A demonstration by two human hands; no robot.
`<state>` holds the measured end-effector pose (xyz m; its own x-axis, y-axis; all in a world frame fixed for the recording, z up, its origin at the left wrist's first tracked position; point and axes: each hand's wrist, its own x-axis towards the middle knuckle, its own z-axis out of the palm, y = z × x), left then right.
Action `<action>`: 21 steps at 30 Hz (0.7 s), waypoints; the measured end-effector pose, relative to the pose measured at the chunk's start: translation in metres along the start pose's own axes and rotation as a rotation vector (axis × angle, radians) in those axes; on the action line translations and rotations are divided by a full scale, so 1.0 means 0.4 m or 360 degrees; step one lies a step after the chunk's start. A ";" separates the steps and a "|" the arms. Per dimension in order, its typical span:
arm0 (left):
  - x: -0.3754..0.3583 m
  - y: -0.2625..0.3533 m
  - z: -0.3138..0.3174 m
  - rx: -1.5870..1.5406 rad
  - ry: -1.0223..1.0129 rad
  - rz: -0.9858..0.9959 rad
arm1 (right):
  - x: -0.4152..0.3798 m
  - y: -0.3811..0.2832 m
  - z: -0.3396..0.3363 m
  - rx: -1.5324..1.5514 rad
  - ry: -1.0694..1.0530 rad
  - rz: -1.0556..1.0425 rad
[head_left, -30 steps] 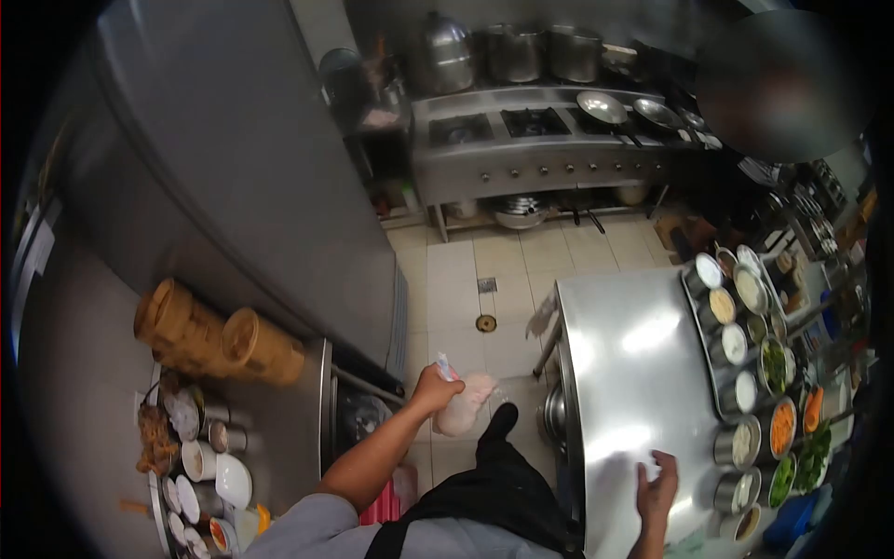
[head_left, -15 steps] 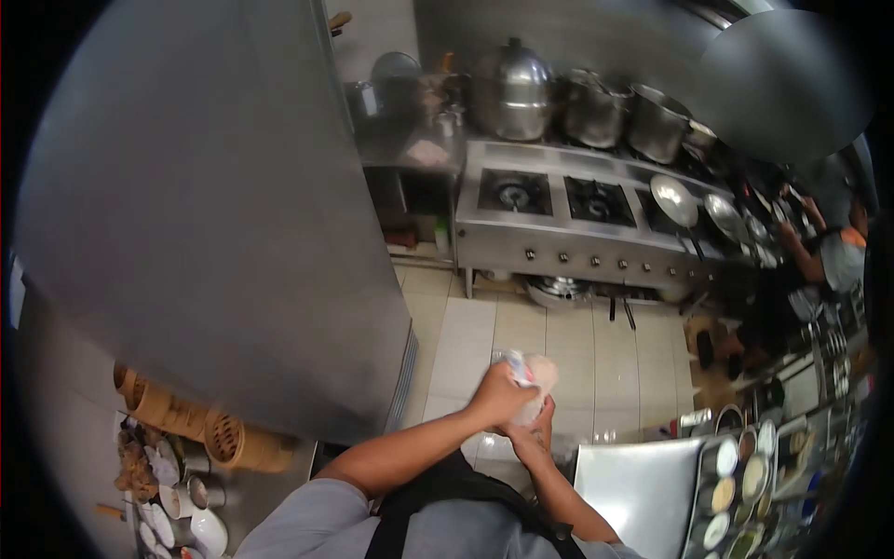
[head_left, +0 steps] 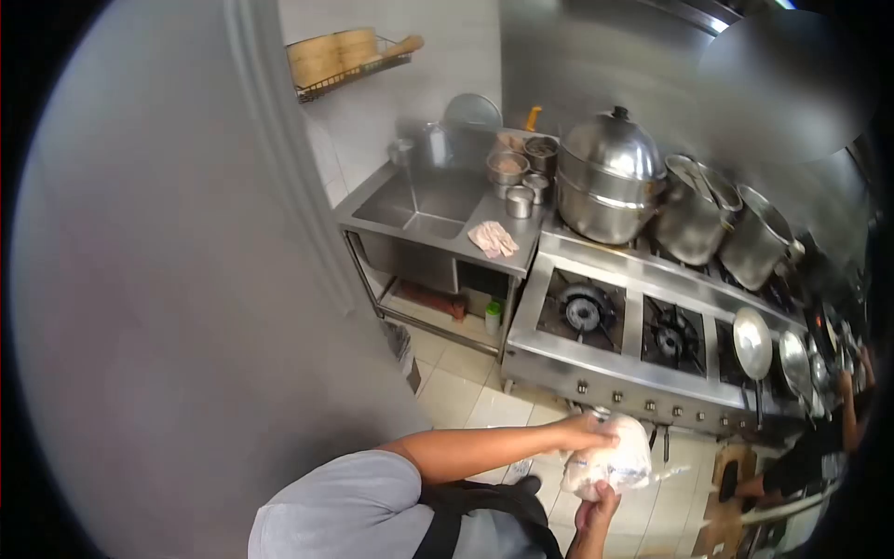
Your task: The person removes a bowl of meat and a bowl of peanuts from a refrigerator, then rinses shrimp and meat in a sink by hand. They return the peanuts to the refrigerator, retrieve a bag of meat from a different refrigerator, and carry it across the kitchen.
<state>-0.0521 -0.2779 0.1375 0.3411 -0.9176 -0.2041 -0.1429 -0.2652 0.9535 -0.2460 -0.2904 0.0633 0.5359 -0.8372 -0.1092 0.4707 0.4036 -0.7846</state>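
A clear plastic bag with pale, pinkish contents (head_left: 615,456) is held out in front of me, above the floor. My left hand (head_left: 582,434) grips its upper left side, fingers closed on the plastic. From below, my right hand (head_left: 597,509) clasps the bag's lower edge, thumb pressed against it. What fills the bag cannot be made out. A loose strip of plastic sticks out at its right.
A stove (head_left: 624,373) runs along the wall, bearing a domed steamer (head_left: 610,177), tall pots and pans. Left of it are a sink (head_left: 410,210) and a crumpled cloth (head_left: 493,239). A grey cabinet (head_left: 168,279) fills my left side. Another person (head_left: 801,466) stands at far right.
My view has turned left toward the sink. Both hands still hold the bag, which now shows larger and more spread out, with my left arm stretched further across.
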 end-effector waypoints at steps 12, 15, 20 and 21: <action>0.438 -0.029 -0.372 -0.1751 -0.0060 0.0330 | 0.799 -0.163 0.359 -0.1134 -0.1146 0.0242; 0.479 0.033 -0.523 -0.2246 0.0109 0.0479 | 0.913 -0.166 0.552 -0.0679 -0.1535 0.0022; 0.434 0.232 -0.970 -0.2267 0.1019 0.1023 | 1.039 -0.140 0.581 -0.1291 -0.1109 -0.0325; 0.415 0.259 -1.080 -0.2047 0.1327 0.1140 | 1.064 -0.113 0.546 -0.1236 -0.0979 -0.0107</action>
<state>0.3910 -0.3297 0.2982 0.9693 -0.2320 0.0811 0.1757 0.8849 0.4315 0.1139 -0.5842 0.1856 0.8987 -0.4236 0.1134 0.0413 -0.1756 -0.9836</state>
